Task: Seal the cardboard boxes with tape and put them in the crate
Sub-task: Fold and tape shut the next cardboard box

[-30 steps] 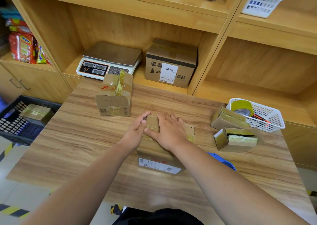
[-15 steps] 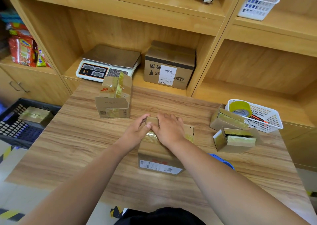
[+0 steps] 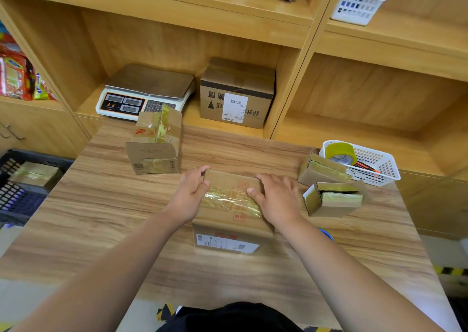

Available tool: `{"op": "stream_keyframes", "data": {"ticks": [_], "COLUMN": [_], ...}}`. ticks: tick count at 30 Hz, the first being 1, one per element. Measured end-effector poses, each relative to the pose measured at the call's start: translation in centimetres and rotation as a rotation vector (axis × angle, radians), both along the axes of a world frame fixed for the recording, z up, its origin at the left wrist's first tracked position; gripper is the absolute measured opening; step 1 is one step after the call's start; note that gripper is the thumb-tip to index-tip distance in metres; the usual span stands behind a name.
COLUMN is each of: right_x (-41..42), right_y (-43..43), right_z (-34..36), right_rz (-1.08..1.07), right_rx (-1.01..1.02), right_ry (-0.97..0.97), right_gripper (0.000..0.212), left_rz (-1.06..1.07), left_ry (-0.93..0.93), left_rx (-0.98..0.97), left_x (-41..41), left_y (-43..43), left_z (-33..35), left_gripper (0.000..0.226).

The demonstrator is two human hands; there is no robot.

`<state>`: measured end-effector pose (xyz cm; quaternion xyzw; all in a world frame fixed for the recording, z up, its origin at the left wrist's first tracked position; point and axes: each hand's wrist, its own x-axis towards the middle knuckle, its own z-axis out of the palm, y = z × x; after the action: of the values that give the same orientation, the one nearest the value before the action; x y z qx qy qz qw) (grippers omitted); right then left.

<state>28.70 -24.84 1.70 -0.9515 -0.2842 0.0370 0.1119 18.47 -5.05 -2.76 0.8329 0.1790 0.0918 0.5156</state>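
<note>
Plainly, the risk lies in the tape [image 3: 231, 201]: the yellowish strip across the top of the cardboard box [image 3: 222, 221] looks wrinkled, so (a judgement only) a loose end may peel and let the flaps spring open on the way to the crate [image 3: 17, 200], which sits well left of the box, off the table [image 3: 101, 217]. A one-sided lift might also tip it.

Left hand [image 3: 188, 195] clasps the box's far left corner, fingers curled over the edge, thumb on top beside the tape. Right hand [image 3: 277, 200] lies palm down on the box's right edge, fingers loosely together, thumb touching the tape's end.
</note>
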Motion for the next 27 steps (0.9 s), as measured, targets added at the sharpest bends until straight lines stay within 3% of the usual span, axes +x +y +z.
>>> {"op": "stream_keyframes", "data": {"ticks": [5,9,13,18,24,27], "right_x": [0.5,1.4,1.5,-0.5,-2.0,-2.0], "right_y": [-2.1,-4.8,-5.0,-2.0,2.2,3.1], "right_z": [-0.4,-0.3,-0.5,-1.6,-2.3,-2.3], "right_rz": [-0.047,-0.155,-0.122,-0.02,0.098,0.117], "right_rx": [0.185,0.37,0.417,0.391,0.308,0.225], "right_ry": [0.117,0.319,0.421,0.515,0.389,0.227], "right_gripper": [0.044,0.051,0.045,0.053,0.061,0.068], "left_rz": [-0.004,-0.016,0.084,0.219,0.293,0.217], "left_ry": [-0.013,-0.014,-0.005,0.028,0.176,0.34], "left_rx": [-0.002,-0.025,-0.104,-0.128,0.009,0.244], "left_x": [-0.1,-0.2,-1.7,-4.5,-6.8,-6.7], "left_y": [-0.3,-0.2,1.7,4.6,5.8,5.7], "left_z": [0.3,0.5,0.9,0.3,-3.1,-4.6], "left_gripper": [0.041,0.041,0.039,0.039,0.043,0.046]}}
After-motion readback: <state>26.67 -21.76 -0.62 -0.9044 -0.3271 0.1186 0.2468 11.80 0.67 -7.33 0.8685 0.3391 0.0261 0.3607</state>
